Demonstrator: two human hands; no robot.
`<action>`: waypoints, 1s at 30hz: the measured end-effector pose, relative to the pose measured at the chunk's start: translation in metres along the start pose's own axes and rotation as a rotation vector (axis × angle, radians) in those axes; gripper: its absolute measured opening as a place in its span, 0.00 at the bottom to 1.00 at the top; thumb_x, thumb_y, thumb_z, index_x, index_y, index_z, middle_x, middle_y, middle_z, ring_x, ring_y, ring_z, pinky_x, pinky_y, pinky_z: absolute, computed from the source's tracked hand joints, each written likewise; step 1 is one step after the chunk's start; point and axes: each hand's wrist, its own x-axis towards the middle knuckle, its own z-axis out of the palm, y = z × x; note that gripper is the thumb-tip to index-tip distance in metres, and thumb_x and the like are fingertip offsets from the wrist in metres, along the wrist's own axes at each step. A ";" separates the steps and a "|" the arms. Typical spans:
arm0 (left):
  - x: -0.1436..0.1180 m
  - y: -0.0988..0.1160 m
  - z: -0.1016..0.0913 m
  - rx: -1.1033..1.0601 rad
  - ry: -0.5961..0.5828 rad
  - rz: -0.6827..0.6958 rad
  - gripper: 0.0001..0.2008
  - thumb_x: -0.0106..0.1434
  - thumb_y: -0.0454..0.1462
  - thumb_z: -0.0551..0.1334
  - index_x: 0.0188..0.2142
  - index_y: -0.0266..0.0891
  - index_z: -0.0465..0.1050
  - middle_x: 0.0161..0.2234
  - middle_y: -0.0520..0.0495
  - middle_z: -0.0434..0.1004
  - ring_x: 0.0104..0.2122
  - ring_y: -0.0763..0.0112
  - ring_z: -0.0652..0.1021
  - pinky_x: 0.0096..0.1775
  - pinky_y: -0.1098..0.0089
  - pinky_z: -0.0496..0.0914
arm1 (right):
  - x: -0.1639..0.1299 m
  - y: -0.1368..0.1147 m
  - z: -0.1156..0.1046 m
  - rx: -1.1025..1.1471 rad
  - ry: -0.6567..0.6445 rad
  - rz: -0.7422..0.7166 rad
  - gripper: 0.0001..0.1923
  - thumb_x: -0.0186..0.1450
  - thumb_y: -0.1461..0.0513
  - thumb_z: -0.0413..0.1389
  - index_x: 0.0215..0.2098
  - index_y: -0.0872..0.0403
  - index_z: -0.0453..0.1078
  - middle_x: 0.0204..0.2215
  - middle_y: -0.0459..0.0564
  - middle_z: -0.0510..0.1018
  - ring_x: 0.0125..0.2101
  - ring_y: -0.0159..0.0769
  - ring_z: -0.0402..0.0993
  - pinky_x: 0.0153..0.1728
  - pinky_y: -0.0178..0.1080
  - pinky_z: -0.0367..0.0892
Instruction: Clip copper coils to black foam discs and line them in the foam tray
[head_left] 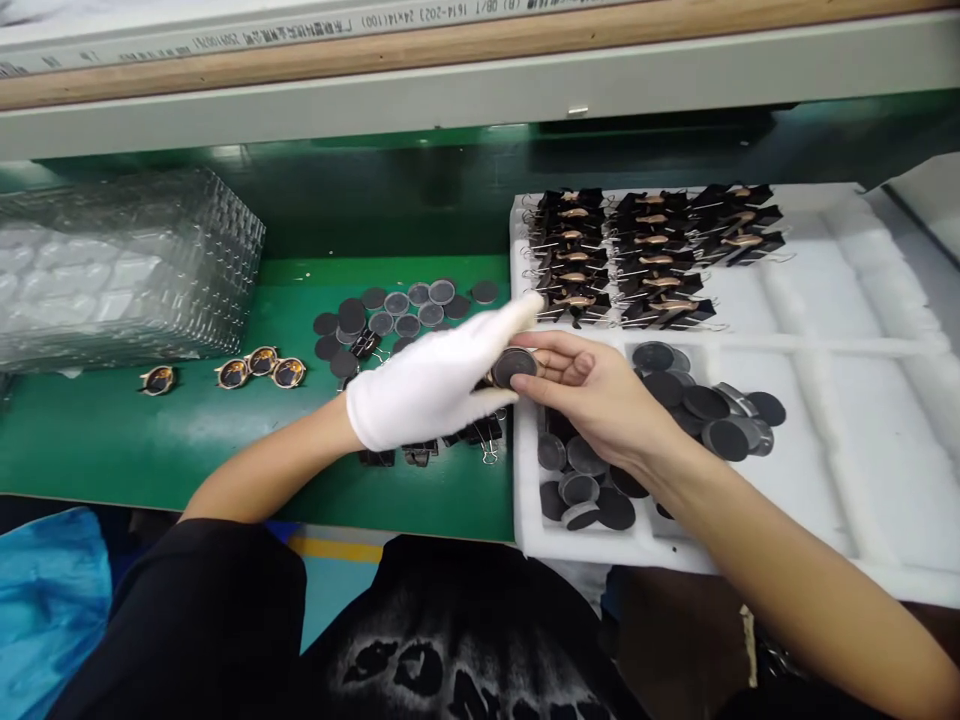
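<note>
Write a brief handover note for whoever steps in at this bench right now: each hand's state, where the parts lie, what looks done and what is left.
Left hand, in a white glove, and bare right hand meet over the foam tray's left edge, both pinching one dark round disc.
Loose discs in tray lie by the right wrist; more discs on the mat lie beyond the glove.
Done: clipped assemblies fill the tray's far rows; four copper-rimmed pieces sit on the green mat.
Left: the loose discs and the binder clips under the glove.
</note>
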 end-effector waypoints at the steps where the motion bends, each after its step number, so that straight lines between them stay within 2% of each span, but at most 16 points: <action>1: 0.000 -0.003 -0.005 0.015 0.003 -0.036 0.39 0.70 0.36 0.62 0.75 0.42 0.46 0.66 0.35 0.70 0.48 0.64 0.84 0.51 0.64 0.79 | 0.001 0.001 -0.001 0.022 0.038 0.013 0.26 0.54 0.57 0.76 0.49 0.52 0.78 0.39 0.49 0.85 0.41 0.39 0.83 0.52 0.46 0.78; 3: -0.001 -0.009 -0.016 0.028 -0.014 -0.070 0.35 0.69 0.34 0.60 0.73 0.40 0.51 0.61 0.36 0.75 0.39 0.71 0.83 0.48 0.67 0.78 | 0.003 0.002 -0.004 0.056 0.062 0.018 0.25 0.53 0.57 0.76 0.47 0.52 0.80 0.40 0.50 0.85 0.41 0.40 0.82 0.50 0.47 0.78; 4: -0.001 -0.013 -0.022 0.049 -0.017 -0.083 0.32 0.70 0.34 0.59 0.71 0.40 0.55 0.59 0.39 0.77 0.38 0.72 0.83 0.48 0.67 0.78 | 0.003 0.000 -0.005 0.075 0.058 0.016 0.23 0.54 0.57 0.76 0.46 0.51 0.80 0.41 0.51 0.85 0.41 0.39 0.82 0.48 0.46 0.78; 7: -0.002 -0.025 -0.031 0.221 0.010 -0.124 0.19 0.73 0.38 0.56 0.61 0.41 0.71 0.50 0.46 0.82 0.42 0.68 0.82 0.49 0.64 0.75 | 0.002 -0.009 -0.009 0.148 0.060 0.021 0.17 0.55 0.59 0.74 0.42 0.50 0.81 0.40 0.49 0.84 0.37 0.36 0.79 0.38 0.40 0.77; 9: -0.001 -0.031 -0.027 0.368 -0.064 -0.087 0.17 0.73 0.40 0.57 0.58 0.43 0.75 0.48 0.45 0.81 0.45 0.62 0.80 0.46 0.62 0.73 | 0.001 -0.016 -0.011 0.206 0.066 0.051 0.15 0.56 0.60 0.74 0.40 0.49 0.81 0.39 0.47 0.82 0.35 0.34 0.76 0.33 0.36 0.75; 13: 0.004 -0.036 -0.006 0.572 -0.310 0.115 0.21 0.70 0.40 0.62 0.62 0.49 0.72 0.58 0.39 0.75 0.48 0.53 0.76 0.42 0.60 0.65 | -0.003 -0.022 -0.013 0.297 0.063 0.127 0.11 0.56 0.62 0.73 0.36 0.50 0.80 0.35 0.45 0.79 0.33 0.29 0.73 0.32 0.32 0.74; 15: 0.008 -0.037 0.000 0.569 -0.363 0.150 0.16 0.71 0.43 0.63 0.57 0.46 0.75 0.56 0.40 0.77 0.48 0.54 0.76 0.43 0.60 0.62 | -0.004 -0.021 -0.014 0.291 0.053 0.149 0.12 0.56 0.61 0.74 0.36 0.51 0.80 0.34 0.44 0.79 0.32 0.29 0.73 0.33 0.31 0.74; 17: 0.009 -0.040 -0.001 0.529 -0.383 0.123 0.13 0.71 0.44 0.63 0.51 0.44 0.78 0.49 0.43 0.82 0.46 0.56 0.77 0.44 0.60 0.61 | -0.005 -0.020 -0.015 0.270 0.040 0.150 0.13 0.55 0.61 0.75 0.37 0.51 0.80 0.33 0.45 0.79 0.32 0.29 0.74 0.33 0.31 0.75; 19: 0.009 -0.042 -0.006 0.485 -0.329 0.069 0.12 0.71 0.45 0.64 0.48 0.43 0.79 0.42 0.45 0.83 0.43 0.59 0.78 0.45 0.61 0.60 | -0.006 -0.019 -0.018 0.252 0.027 0.138 0.15 0.55 0.60 0.76 0.38 0.50 0.80 0.33 0.45 0.80 0.34 0.31 0.76 0.34 0.32 0.76; 20: 0.009 -0.043 -0.010 0.456 -0.266 0.043 0.12 0.70 0.46 0.64 0.47 0.43 0.80 0.41 0.46 0.84 0.42 0.60 0.79 0.45 0.62 0.61 | -0.006 -0.019 -0.019 0.240 0.015 0.121 0.15 0.55 0.60 0.76 0.39 0.49 0.80 0.34 0.45 0.80 0.34 0.31 0.77 0.35 0.31 0.76; 23: 0.007 -0.040 -0.015 0.310 0.040 -0.015 0.16 0.69 0.50 0.65 0.46 0.42 0.81 0.41 0.46 0.84 0.42 0.63 0.80 0.45 0.64 0.65 | -0.010 -0.017 -0.020 0.153 -0.052 0.024 0.13 0.57 0.61 0.75 0.38 0.48 0.80 0.44 0.48 0.82 0.36 0.31 0.79 0.38 0.33 0.77; 25: 0.006 -0.032 -0.012 0.184 0.234 -0.057 0.16 0.70 0.49 0.64 0.44 0.40 0.81 0.40 0.46 0.84 0.40 0.66 0.81 0.43 0.67 0.68 | -0.012 -0.015 -0.017 0.048 -0.105 -0.051 0.12 0.58 0.63 0.74 0.38 0.48 0.81 0.55 0.49 0.79 0.38 0.32 0.81 0.42 0.36 0.78; 26: 0.005 -0.027 -0.008 0.146 0.293 -0.069 0.17 0.72 0.49 0.62 0.43 0.39 0.81 0.39 0.47 0.84 0.39 0.67 0.81 0.43 0.67 0.68 | -0.014 -0.013 -0.015 0.001 -0.133 -0.081 0.11 0.59 0.63 0.73 0.39 0.48 0.81 0.58 0.50 0.77 0.39 0.34 0.82 0.44 0.38 0.79; 28: 0.004 -0.017 0.000 0.181 0.334 -0.075 0.18 0.74 0.48 0.59 0.40 0.38 0.81 0.36 0.47 0.84 0.37 0.67 0.81 0.43 0.67 0.69 | -0.015 -0.009 -0.011 -0.062 -0.180 -0.141 0.10 0.60 0.64 0.72 0.40 0.48 0.81 0.57 0.51 0.77 0.42 0.37 0.83 0.47 0.41 0.79; 30: 0.002 -0.011 0.004 0.323 0.289 -0.043 0.20 0.74 0.49 0.57 0.40 0.38 0.81 0.35 0.45 0.83 0.38 0.64 0.81 0.42 0.65 0.67 | -0.016 -0.005 -0.007 -0.111 -0.187 -0.197 0.08 0.62 0.64 0.70 0.39 0.49 0.80 0.53 0.52 0.79 0.48 0.42 0.82 0.50 0.43 0.79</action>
